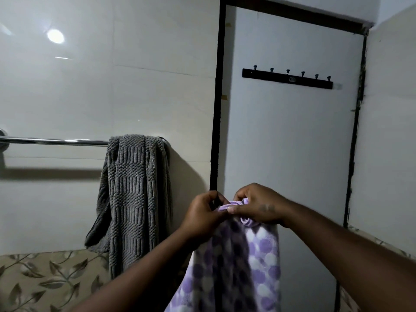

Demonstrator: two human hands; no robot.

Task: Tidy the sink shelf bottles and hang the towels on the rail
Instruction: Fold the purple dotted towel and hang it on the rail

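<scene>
White tiled wall (112,86) fills the left of the view, with a closed door (292,143) at two o'clock carrying a dark hook rack (287,79). Both hands meet low in the middle: the left hand (202,216) and the right hand (258,207) each pinch the bunched top edge of a purple spotted towel (243,266), which hangs straight down from them toward six o'clock.

The rail (54,141) lies at about ten o'clock from the hands, higher than they are, with its long axis running level along the wall from nine to three. A grey towel (132,199) is draped over its right end, nearest the hands, so the bare stretch sits further out toward nine o'clock. The left hand is the nearer one to it. I judge the spotted towel must be lifted up and carried leftward past the grey one, its held edge spread parallel to the rail.
</scene>
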